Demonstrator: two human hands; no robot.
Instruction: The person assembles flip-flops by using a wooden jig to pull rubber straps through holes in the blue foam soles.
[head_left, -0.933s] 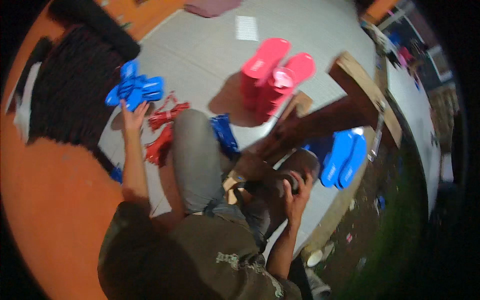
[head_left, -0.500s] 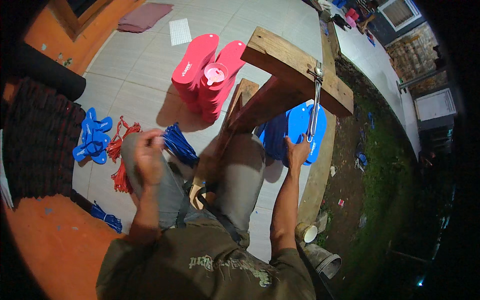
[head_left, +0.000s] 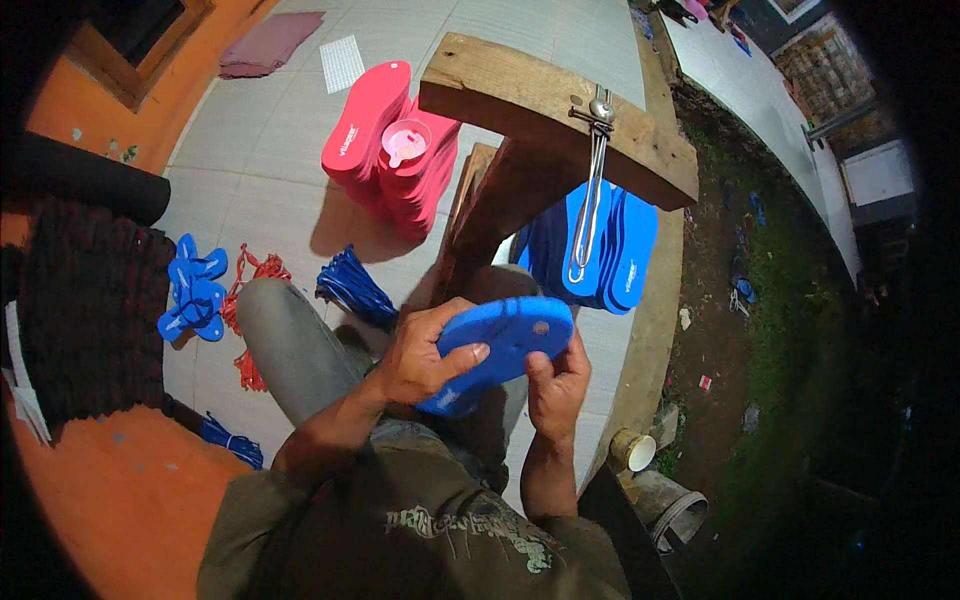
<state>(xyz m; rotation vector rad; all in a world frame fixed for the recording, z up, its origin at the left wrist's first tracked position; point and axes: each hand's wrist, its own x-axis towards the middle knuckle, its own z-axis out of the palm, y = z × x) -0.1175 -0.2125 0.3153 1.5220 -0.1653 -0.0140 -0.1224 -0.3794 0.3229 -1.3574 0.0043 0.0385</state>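
Observation:
A blue flip-flop sole (head_left: 505,345) lies across both of my hands above my lap. My left hand (head_left: 425,352) grips its near end, thumb on top. My right hand (head_left: 555,385) pinches it from below, close to the small hole in the sole. Just beyond stands a wooden stand (head_left: 545,105) with a metal loop tool (head_left: 590,190) hanging from its top beam. Behind the stand leans a row of blue soles (head_left: 615,245).
A stack of red soles (head_left: 385,145) with a small pink cup (head_left: 405,140) stands on the tiled floor. Blue straps (head_left: 195,290), red straps (head_left: 250,305) and a blue strap bundle (head_left: 350,285) lie by my left knee. A dark mat (head_left: 85,320) is left, a white cup (head_left: 640,450) right.
My right hand left the hanging blue soles and now holds one in front of me. My left hand came off my knee and joined it on the sole.

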